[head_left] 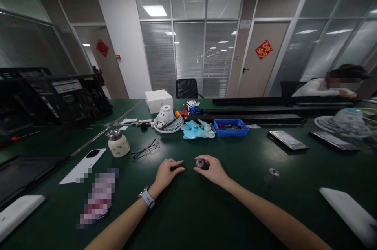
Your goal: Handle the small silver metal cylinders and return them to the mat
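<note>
Between the thumb and forefinger of my right hand (pixel 213 169) is a small round metal part (pixel 200 163) with a ring-shaped, bearing-like face. It is held low over the dark green table; whether it touches the surface I cannot tell. My left hand (pixel 167 173) wears a watch and is just left of the part, apart from it. Its thumb and forefinger are stretched out with a gap between them and nothing in it. Off to the right of my right hand stands another small metal piece (pixel 274 172) with a round, light top; its dark side blends into the table.
Glasses (pixel 145 150), a cream jar (pixel 118 146) and a white phone (pixel 84 166) lie to the left. Further back are blue fan blades (pixel 196 129), a blue bin (pixel 231 133) and a white fan (pixel 166 116). Hard drives (pixel 288 140) lie right. A person (pixel 324 85) sits far right.
</note>
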Demonstrator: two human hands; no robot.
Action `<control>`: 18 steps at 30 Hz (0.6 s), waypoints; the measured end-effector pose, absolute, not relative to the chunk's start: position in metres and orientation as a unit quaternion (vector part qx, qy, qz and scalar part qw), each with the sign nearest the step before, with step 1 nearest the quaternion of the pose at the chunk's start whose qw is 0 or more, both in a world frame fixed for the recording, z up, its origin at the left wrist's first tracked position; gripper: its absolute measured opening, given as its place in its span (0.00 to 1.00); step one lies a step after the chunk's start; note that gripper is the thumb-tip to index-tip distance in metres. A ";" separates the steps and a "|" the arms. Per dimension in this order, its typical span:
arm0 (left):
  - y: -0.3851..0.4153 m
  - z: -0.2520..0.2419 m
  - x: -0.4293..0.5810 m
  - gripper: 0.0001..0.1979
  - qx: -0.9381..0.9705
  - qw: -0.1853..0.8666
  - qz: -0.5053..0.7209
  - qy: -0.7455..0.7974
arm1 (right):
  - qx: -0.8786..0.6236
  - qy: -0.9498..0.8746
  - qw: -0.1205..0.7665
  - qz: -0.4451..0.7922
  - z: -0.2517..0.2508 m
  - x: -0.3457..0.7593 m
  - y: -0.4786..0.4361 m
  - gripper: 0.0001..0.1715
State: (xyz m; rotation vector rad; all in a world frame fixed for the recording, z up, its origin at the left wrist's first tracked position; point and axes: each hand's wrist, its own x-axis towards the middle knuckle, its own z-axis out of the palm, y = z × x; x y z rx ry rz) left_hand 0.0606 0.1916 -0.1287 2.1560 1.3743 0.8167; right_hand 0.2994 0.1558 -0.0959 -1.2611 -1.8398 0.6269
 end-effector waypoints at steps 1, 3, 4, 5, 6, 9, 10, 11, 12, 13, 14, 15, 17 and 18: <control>0.191 -0.128 0.060 0.23 0.771 0.236 0.312 0.503 | -0.509 -0.722 0.393 0.256 -0.089 0.314 0.156 0.22; 0.189 -0.127 0.058 0.24 0.737 0.256 0.350 0.518 | -0.541 -0.706 0.367 0.272 -0.074 0.354 0.157 0.23; 0.189 -0.127 0.057 0.25 0.719 0.266 0.367 0.527 | -0.566 -0.696 0.347 0.272 -0.067 0.378 0.158 0.24; 0.190 -0.128 0.056 0.25 0.703 0.274 0.381 0.534 | -0.598 -0.686 0.324 0.259 -0.061 0.402 0.160 0.23; 0.190 -0.129 0.056 0.25 0.691 0.280 0.392 0.539 | -0.632 -0.675 0.302 0.231 -0.056 0.426 0.161 0.23; 0.192 -0.132 0.056 0.24 0.683 0.285 0.400 0.541 | -0.713 -0.642 0.251 0.129 -0.054 0.486 0.167 0.19; 0.191 -0.132 0.056 0.24 0.684 0.284 0.400 0.540 | -0.727 -0.635 0.239 0.107 -0.057 0.499 0.169 0.19; 0.191 -0.132 0.057 0.23 0.685 0.282 0.399 0.541 | -0.736 -0.630 0.229 0.094 -0.062 0.511 0.171 0.18; 0.191 -0.132 0.057 0.23 0.686 0.280 0.397 0.542 | -0.743 -0.626 0.220 0.087 -0.067 0.520 0.172 0.18; 0.190 -0.131 0.057 0.23 0.686 0.277 0.396 0.543 | -0.749 -0.622 0.212 0.085 -0.071 0.527 0.173 0.18; 0.189 -0.131 0.057 0.23 0.687 0.273 0.397 0.544 | -0.753 -0.618 0.207 0.086 -0.075 0.532 0.174 0.18; 0.189 -0.130 0.057 0.23 0.687 0.271 0.399 0.544 | -0.756 -0.616 0.203 0.092 -0.078 0.534 0.173 0.18; 0.188 -0.130 0.057 0.23 0.687 0.268 0.403 0.542 | -0.757 -0.615 0.201 0.092 -0.076 0.530 0.170 0.21; 0.188 -0.130 0.057 0.22 0.685 0.267 0.406 0.542 | -0.752 -0.621 0.210 0.075 -0.074 0.521 0.168 0.24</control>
